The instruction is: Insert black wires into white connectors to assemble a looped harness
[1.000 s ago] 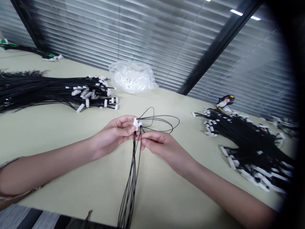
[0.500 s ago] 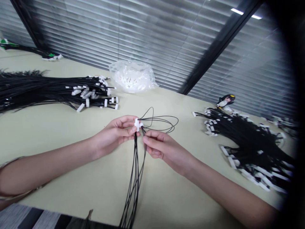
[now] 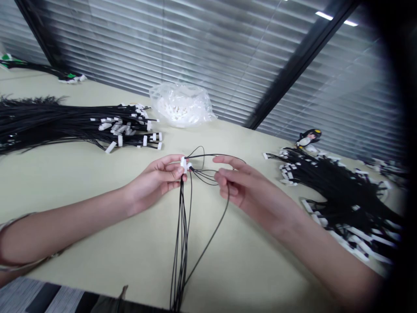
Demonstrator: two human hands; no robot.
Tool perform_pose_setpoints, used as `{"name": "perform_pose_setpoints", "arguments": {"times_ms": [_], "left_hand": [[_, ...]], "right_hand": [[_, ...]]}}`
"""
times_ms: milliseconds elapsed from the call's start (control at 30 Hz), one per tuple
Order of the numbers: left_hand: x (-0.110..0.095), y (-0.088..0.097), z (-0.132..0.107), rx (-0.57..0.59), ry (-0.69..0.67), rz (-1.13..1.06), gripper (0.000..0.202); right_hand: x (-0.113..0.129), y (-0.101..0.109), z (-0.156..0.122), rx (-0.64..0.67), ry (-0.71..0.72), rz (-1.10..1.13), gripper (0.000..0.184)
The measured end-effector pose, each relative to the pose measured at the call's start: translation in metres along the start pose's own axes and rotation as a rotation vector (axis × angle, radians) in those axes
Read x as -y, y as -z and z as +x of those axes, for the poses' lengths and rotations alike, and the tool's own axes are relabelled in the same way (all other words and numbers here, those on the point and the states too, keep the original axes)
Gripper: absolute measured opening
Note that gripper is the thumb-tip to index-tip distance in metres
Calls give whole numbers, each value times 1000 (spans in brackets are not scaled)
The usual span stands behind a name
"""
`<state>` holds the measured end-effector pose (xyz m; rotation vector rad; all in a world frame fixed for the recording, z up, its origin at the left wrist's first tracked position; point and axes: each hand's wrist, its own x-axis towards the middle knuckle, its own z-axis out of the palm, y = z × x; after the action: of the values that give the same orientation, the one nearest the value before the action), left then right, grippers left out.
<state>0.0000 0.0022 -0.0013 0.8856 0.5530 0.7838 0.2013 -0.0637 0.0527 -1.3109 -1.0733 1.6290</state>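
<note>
My left hand [image 3: 159, 179] pinches a small white connector [image 3: 184, 164] between thumb and fingertips, just above the table. Several thin black wires [image 3: 180, 243] run from the connector down toward me and off the table's near edge. My right hand [image 3: 244, 189] is a little to the right of the connector, fingers curled round one black wire [image 3: 208, 238] that it holds drawn out to the side. A loop of wire [image 3: 203, 155] curls between the two hands.
A long bundle of black wires with white connectors [image 3: 124, 128] lies at the left. A clear bag of white parts [image 3: 180, 104] sits at the back. Another heap of wired connectors [image 3: 339, 195] fills the right, beside a small penguin figure [image 3: 308, 138]. Window blinds stand behind the beige table [image 3: 81, 182].
My right hand has moved right, away from the connector, pulling one black wire out from the bunch. My left hand has kept its hold on the connector.
</note>
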Motion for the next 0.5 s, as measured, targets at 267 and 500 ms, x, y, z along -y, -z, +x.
{"name": "perform_pose_setpoints", "arguments": {"times_ms": [267, 500], "left_hand": [[0, 0, -1, -20, 15, 32, 24], [0, 0, -1, -17, 27, 54, 23]], "right_hand": [[26, 26, -4, -229, 294, -69, 39], [38, 42, -8, -457, 505, 61, 33]]}}
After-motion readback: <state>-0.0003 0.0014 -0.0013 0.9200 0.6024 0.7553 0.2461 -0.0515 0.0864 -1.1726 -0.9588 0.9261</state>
